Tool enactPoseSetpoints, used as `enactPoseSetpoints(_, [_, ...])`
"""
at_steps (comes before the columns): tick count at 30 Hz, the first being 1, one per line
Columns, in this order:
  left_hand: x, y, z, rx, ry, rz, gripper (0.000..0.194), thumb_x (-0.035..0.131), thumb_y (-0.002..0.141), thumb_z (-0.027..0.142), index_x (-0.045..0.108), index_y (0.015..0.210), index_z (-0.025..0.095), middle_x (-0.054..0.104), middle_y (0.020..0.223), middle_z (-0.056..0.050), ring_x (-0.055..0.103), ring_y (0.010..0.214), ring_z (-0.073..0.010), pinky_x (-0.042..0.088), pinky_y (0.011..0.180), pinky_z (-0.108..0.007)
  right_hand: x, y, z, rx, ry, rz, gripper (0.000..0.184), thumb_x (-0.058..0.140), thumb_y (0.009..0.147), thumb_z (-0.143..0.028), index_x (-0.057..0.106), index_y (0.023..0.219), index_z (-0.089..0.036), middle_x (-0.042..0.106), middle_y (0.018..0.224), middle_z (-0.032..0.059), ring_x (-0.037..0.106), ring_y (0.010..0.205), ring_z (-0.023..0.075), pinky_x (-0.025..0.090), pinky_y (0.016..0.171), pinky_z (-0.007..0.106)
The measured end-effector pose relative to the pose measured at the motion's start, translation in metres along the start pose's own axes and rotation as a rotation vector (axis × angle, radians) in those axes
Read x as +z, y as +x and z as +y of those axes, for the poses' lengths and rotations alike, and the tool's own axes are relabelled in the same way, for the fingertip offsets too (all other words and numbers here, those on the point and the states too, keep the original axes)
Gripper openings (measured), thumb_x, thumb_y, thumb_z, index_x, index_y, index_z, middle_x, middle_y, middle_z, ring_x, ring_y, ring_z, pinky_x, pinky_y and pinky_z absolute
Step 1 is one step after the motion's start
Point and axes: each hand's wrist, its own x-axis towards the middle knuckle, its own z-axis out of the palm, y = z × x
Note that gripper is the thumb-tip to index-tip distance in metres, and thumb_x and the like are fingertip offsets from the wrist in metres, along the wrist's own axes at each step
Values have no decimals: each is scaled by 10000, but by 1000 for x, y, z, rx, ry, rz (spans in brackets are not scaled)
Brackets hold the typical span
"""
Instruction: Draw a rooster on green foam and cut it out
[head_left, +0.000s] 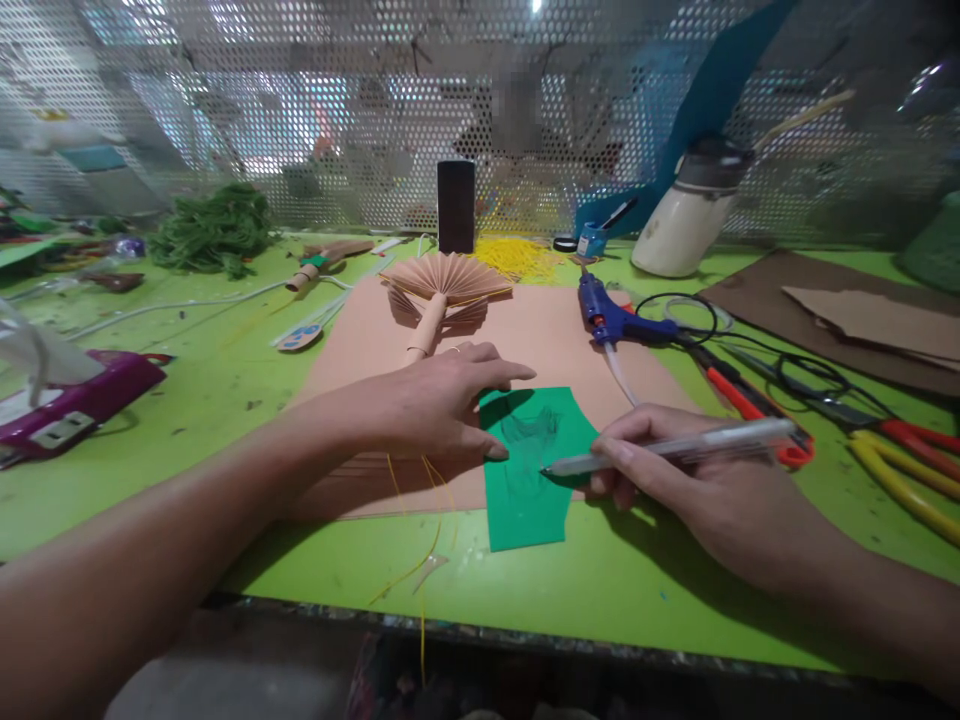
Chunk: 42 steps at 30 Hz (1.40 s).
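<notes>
My right hand (697, 495) grips a pen (720, 437) with a clear barrel. Its dark tip meets a green sheet (536, 515) with sketchy dark lines on it. On the left edge of that sheet rests the thumb of my left hand (431, 400), its fingers spread and holding nothing. Under both hands lies a large pinkish-brown paper sheet (540, 325). A pleated paper fan (450, 280) with a rolled handle sits just beyond my left hand. Thin yellow strings (435, 520) trail below my left wrist over the table edge.
To the right are a blue glue gun (611, 315), a red-handled tool (735, 390) and scissors (907, 475) with yellow and red handles. A purple power strip (82, 400) sits left. Behind stand a phone (456, 205), a white bottle (682, 220) and a perforated metal screen (337, 120).
</notes>
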Motion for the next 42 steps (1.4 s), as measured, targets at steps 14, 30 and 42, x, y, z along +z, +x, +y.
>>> enactPoseSetpoints(14, [-1,1,1,3,10,1,764,818,807,389,501,1481,219,585,1252,-100,546,1211,-296,434,1032,-406,2,0,2,-11,88,5,298,610,987,-399,719,770,-228,745,720,17,685,680,165,530,688,285])
enactPoseSetpoints(30, [-1,0,1,-5,23,2,769,831,807,382,503,1482,215,590,1254,-97,561,1201,-283,453,984,-357,2,1,-5,-25,15,-11,286,599,942,-401,730,755,-228,740,693,24,645,625,160,508,607,275])
enactPoseSetpoints(42, [0,1,-1,5,8,4,770,827,812,365,495,1488,205,576,1254,-102,558,1184,-287,453,980,-368,3,-2,2,6,127,-11,289,606,978,-424,728,809,-224,755,740,18,662,676,148,498,647,263])
